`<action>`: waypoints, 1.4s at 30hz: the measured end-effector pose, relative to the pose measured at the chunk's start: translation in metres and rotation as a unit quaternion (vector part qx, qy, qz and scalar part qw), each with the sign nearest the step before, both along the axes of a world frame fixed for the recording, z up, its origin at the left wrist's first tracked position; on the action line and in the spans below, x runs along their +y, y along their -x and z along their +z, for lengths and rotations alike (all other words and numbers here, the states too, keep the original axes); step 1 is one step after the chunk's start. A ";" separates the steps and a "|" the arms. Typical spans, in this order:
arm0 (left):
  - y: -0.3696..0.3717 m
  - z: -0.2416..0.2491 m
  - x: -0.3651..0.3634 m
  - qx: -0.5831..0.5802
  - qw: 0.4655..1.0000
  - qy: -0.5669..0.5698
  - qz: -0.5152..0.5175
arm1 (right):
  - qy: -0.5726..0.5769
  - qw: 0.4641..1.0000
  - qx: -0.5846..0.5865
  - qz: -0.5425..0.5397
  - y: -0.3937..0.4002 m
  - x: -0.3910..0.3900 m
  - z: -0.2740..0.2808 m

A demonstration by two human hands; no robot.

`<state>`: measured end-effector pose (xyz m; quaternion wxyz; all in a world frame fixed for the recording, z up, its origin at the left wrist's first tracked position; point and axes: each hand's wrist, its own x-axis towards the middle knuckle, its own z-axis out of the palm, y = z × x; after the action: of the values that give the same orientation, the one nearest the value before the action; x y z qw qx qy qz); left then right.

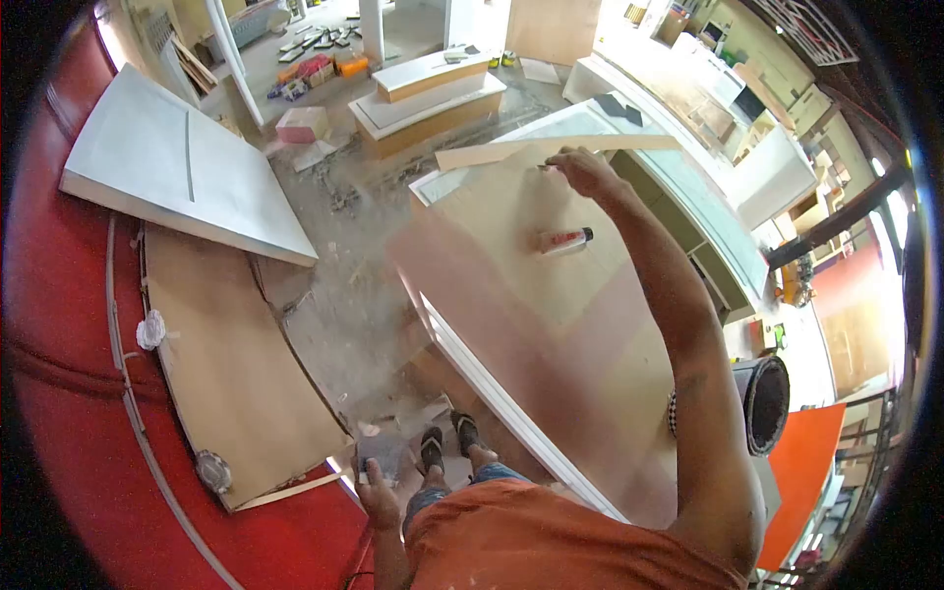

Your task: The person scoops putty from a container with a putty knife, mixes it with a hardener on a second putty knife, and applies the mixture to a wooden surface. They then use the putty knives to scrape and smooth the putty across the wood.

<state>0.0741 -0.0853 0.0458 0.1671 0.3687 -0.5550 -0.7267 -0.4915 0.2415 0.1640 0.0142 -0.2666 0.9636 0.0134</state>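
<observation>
Plywood covers the long worktop (551, 324) that runs away from me toward one o'clock. My right hand (582, 169) is stretched out to its far end, fingers pinched on something small that I cannot make out, just beside a pale wooden strip (511, 149) lying across the end. A small tube with a black cap (564, 240) lies on the sheet at six o'clock from that hand, near but apart. My left hand (377, 484) hangs low at seven o'clock beside my orange shirt (551, 541), closed on a grey block (382, 456). A white panel (167, 167) leans at ten o'clock on the dusty floor (344, 295).
</observation>
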 end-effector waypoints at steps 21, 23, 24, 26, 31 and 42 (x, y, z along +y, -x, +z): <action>-0.049 0.001 0.019 -0.110 0.978 0.008 0.178 | 0.017 0.986 -0.086 0.143 0.029 -0.003 0.028; -0.041 0.012 0.023 -0.112 0.977 -0.015 0.180 | 0.014 0.986 -0.075 0.148 0.037 -0.003 0.022; -0.036 0.020 0.025 -0.111 0.976 -0.040 0.182 | -0.009 0.983 -0.087 0.161 0.042 -0.003 0.022; -0.034 0.005 0.019 -0.191 0.969 -0.002 0.154 | -0.035 0.980 -0.098 0.172 0.045 0.001 0.020; 0.018 0.057 0.040 -0.156 0.984 0.020 0.079 | -0.083 0.971 -0.148 0.167 0.040 0.000 0.033; -0.052 0.005 0.020 0.003 0.949 -0.125 0.288 | -0.054 0.974 -0.124 0.184 0.026 0.008 0.043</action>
<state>0.1264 -0.0657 0.0510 0.3235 0.5289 -0.3296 -0.7121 -0.5176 0.2493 0.2070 0.1453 -0.4379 0.8865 0.0348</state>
